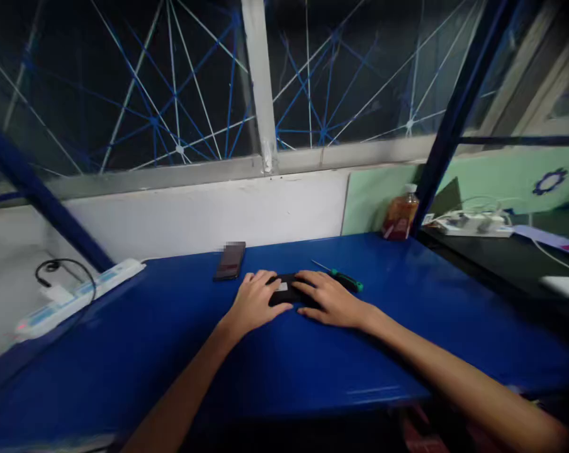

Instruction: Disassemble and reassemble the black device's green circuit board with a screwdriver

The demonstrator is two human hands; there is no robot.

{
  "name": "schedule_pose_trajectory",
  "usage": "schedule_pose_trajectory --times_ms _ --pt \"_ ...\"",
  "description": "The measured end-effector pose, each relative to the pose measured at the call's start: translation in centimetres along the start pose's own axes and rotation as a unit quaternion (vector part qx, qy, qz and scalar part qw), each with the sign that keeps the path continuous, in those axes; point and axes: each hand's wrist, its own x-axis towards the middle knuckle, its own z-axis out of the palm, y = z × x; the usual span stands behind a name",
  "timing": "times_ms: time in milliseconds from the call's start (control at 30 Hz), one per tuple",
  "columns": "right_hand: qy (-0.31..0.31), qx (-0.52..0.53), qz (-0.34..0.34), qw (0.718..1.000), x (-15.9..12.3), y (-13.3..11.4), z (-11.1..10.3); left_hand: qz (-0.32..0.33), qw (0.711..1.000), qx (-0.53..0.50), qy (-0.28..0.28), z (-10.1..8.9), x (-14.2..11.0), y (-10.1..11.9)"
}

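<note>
A small black flat object with a pale label (282, 287) lies on the blue tabletop (284, 352); its exact kind cannot be made out. My left hand (255, 301) grips its left end, fingers over the top and thumb along the near edge. From the other side my right hand (330, 299) holds the right end the same way, covering much of it. Just beyond my right hand rests a screwdriver (347, 280) with a green and black handle, its shaft pointing to the back left. A dark phone (230, 262) lies behind my left hand.
A white power strip (84, 296) with a black cable lies at the left edge. At the back right stands a bottle (400, 215) of amber liquid by a blue post (447, 135). Another power strip (476, 225) with cables sits on the dark neighbouring table (496, 258).
</note>
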Motion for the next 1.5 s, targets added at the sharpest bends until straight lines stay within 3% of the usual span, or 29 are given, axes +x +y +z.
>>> schedule_pose_trajectory --times_ms 1133,1500 --pt "0.016 0.036 -0.009 0.999 0.6 0.3 0.8 -0.014 1.000 -0.013 -0.006 0.0 0.0 -1.3" --pt "0.013 0.064 -0.007 0.998 0.6 -0.1 0.5 -0.032 0.999 -0.028 0.003 -0.7 0.2 -0.5"
